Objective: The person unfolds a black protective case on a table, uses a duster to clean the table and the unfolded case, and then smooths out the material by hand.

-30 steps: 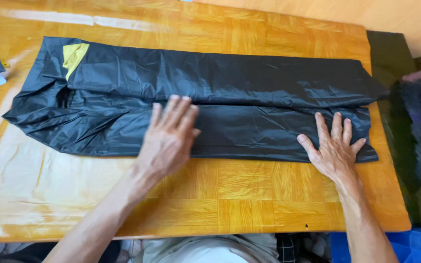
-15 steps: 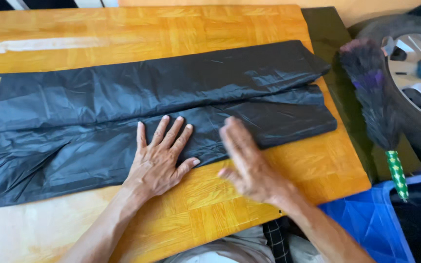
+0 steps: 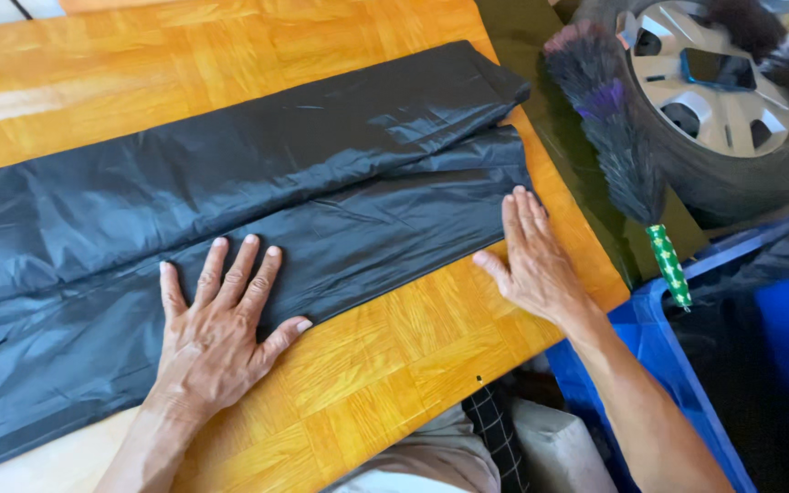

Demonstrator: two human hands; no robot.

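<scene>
A long black plastic bag lies folded lengthwise across a wooden table. My left hand presses flat on the bag's near fold, fingers spread. My right hand rests flat on the table at the bag's right end, its fingertips touching the bag's lower right corner. Neither hand grips anything.
Right of the table lies a feather duster with a green-and-white handle, and a car wheel behind it. A blue bin stands by the table's near right corner. The table's right edge runs just past my right hand.
The view has swung further right. My right hand moved from mid-air over the bag's lower edge out to its right end and settled flat; my left hand stayed pressed on the bag.
</scene>
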